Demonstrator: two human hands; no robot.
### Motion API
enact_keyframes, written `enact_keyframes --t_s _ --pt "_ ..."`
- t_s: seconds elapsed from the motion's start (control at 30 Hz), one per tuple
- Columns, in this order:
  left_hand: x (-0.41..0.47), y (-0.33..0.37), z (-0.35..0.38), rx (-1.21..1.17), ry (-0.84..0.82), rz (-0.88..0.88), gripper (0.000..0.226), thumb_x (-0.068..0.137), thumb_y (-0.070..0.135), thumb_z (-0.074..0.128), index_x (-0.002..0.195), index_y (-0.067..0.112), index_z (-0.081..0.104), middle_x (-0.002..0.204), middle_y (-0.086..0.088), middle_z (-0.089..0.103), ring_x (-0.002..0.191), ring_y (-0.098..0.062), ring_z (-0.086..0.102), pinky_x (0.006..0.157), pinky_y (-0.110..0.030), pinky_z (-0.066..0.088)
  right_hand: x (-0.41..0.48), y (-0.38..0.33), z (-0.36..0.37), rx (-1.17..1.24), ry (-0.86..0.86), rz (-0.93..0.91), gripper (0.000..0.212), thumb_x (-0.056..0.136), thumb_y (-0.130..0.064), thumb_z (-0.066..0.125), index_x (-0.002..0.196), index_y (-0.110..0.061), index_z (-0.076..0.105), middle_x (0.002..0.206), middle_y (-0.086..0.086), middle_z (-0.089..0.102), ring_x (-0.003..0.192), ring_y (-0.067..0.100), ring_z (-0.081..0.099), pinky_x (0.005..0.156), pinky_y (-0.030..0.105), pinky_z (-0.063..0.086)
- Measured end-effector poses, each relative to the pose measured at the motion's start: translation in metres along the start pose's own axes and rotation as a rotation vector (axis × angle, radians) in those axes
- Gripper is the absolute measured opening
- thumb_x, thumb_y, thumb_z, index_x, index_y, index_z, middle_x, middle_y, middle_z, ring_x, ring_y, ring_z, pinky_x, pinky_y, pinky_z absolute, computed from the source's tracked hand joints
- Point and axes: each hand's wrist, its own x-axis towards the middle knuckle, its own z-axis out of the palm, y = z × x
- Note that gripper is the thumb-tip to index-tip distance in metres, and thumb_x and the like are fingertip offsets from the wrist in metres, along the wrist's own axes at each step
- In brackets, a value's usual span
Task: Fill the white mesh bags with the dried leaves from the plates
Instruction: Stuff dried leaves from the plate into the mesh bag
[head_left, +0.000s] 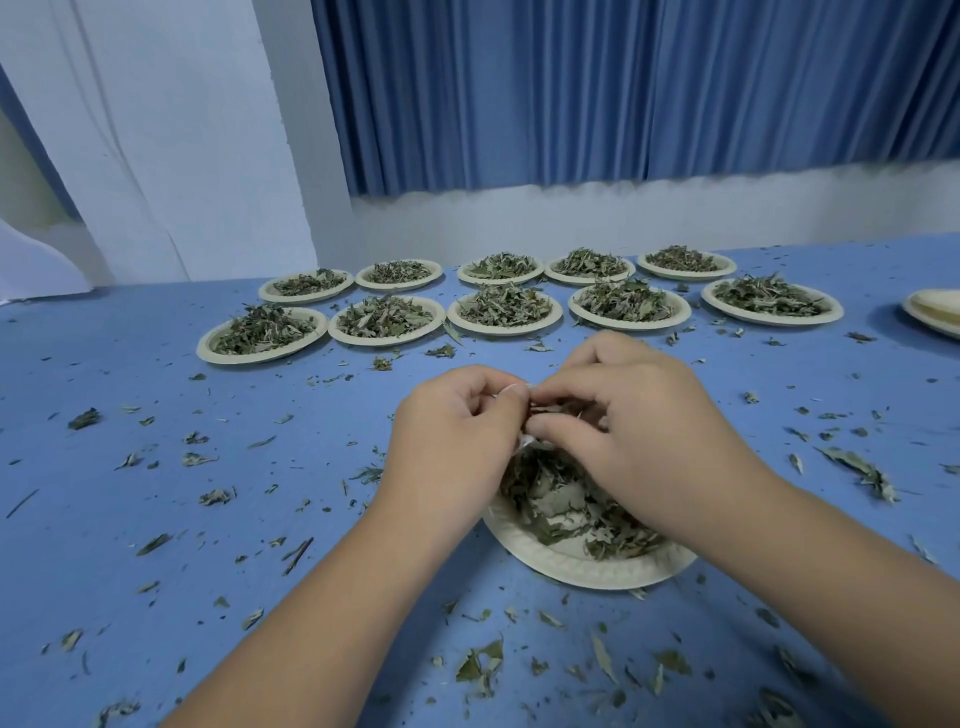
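Left hand: the left hand (457, 415) hovers over the far rim of the near plate, fingers curled, thumb and fingertips pinching the edge of the white mesh bag (525, 441)
White mesh bag: held between the two hands above the near plate; only small white bits show between the fingers, the rest is hidden
Near plate: the cream near plate (571, 567) sits on the bench just in front of the person, partly under the right wrist, and holds a loose heap of dried leaves (561, 499)
Right hand: the right hand (639, 415) has its fingers curled, fingertips meeting those of the left hand at the bag's mouth and pinching a few dried leaves there
Far plates: ten far plates (505, 330), each heaped with leaves, stand in two rows of five towards the back of the bench
Stacked plates: cream stacked plates (935, 314) at the right edge, cut off by the frame
Bench: the blue bench (156, 467) is strewn with leaf scraps (480, 665) all round the arms
Backdrop: a pleated blue curtain (623, 93) hangs behind the bench, a white sheet (182, 130) to its left
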Motion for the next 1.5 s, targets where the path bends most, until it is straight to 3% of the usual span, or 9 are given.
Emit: enact_keyframes --t_s 0.2,0.4,0.67,0.87,1.0,1.17,1.27,1.43,1.5 --pt "-0.001 0.001 0.000 0.000 -0.012 0.024 0.019 0.090 0.021 0.063 0.074 0.024 0.071 0.052 0.006 0.061 0.046 -0.005 0.050 0.047 -0.016 0.040 -0.002 0.002 -0.003 0.057 0.123 0.005 0.018 0.082 -0.010 0.071 0.089 -0.026 0.075 0.081 -0.012 0.062 0.075 0.000 0.056 0.072 0.014 0.045" --pt "-0.003 0.003 0.003 -0.072 -0.026 -0.008 0.020 0.091 0.017 0.062 0.073 0.022 0.071 0.046 0.013 0.055 0.037 -0.001 0.042 0.040 -0.011 0.031 -0.003 0.001 -0.001 -0.085 0.159 -0.073 0.015 0.080 -0.012 0.072 0.087 -0.025 0.077 0.080 -0.008 0.068 0.072 0.011 0.059 0.068 0.039 0.052" --pt "-0.003 0.004 0.002 -0.151 0.005 0.003 0.022 0.092 0.017 0.061 0.073 0.021 0.070 0.045 0.016 0.053 0.035 0.001 0.043 0.040 -0.009 0.031 -0.007 0.004 -0.004 -0.078 0.152 -0.215 0.009 0.078 -0.015 0.072 0.083 -0.020 0.076 0.075 -0.007 0.068 0.075 0.019 0.063 0.065 0.040 0.053" --pt "-0.004 0.004 0.003 -0.182 -0.057 0.004 0.018 0.092 0.016 0.062 0.078 0.018 0.072 0.045 0.013 0.052 0.036 -0.001 0.042 0.041 -0.010 0.032 0.000 0.005 0.001 -0.090 0.040 -0.193 0.010 0.082 -0.012 0.070 0.080 -0.018 0.078 0.076 -0.006 0.061 0.080 0.017 0.048 0.072 0.027 0.037" --pt "-0.003 0.003 0.001 -0.143 0.008 0.005 0.018 0.092 0.019 0.061 0.077 0.021 0.072 0.046 0.014 0.053 0.037 -0.001 0.042 0.043 -0.013 0.033 -0.002 0.006 -0.007 -0.004 -0.054 -0.145 0.021 0.087 -0.017 0.065 0.101 -0.029 0.075 0.089 -0.010 0.054 0.091 0.008 0.042 0.078 0.013 0.031" --pt "-0.001 0.003 -0.003 -0.172 0.082 -0.025 0.019 0.092 0.021 0.061 0.076 0.022 0.071 0.047 0.012 0.051 0.037 -0.004 0.038 0.048 -0.024 0.031 -0.004 0.011 -0.026 0.068 -0.028 -0.056 0.022 0.085 -0.031 0.064 0.104 -0.040 0.067 0.091 -0.016 0.050 0.078 -0.005 0.047 0.068 0.006 0.033" --pt "-0.002 0.004 -0.002 -0.180 0.094 -0.020 0.016 0.092 0.021 0.062 0.079 0.021 0.072 0.048 0.012 0.052 0.037 -0.004 0.038 0.048 -0.023 0.031 -0.007 0.010 -0.028 -0.053 -0.040 -0.102 0.021 0.087 -0.036 0.060 0.104 -0.029 0.072 0.096 -0.017 0.053 0.080 0.001 0.050 0.068 0.011 0.037" --pt "-0.003 0.005 -0.001 -0.208 0.069 0.031 0.017 0.092 0.019 0.061 0.079 0.021 0.072 0.049 0.013 0.053 0.038 -0.002 0.041 0.045 -0.015 0.032 -0.010 0.004 -0.020 -0.274 -0.187 -0.242 0.033 0.088 -0.039 0.048 0.109 -0.028 0.070 0.117 -0.016 0.058 0.092 0.014 0.051 0.079 0.036 0.047" --pt "-0.004 0.005 0.000 -0.212 0.045 0.053 0.020 0.091 0.018 0.062 0.076 0.023 0.072 0.054 0.012 0.058 0.042 -0.002 0.044 0.045 -0.014 0.034 -0.007 0.001 -0.015 -0.315 -0.240 -0.262 0.029 0.088 -0.040 0.045 0.100 -0.027 0.068 0.117 -0.016 0.057 0.090 0.014 0.046 0.081 0.036 0.045"
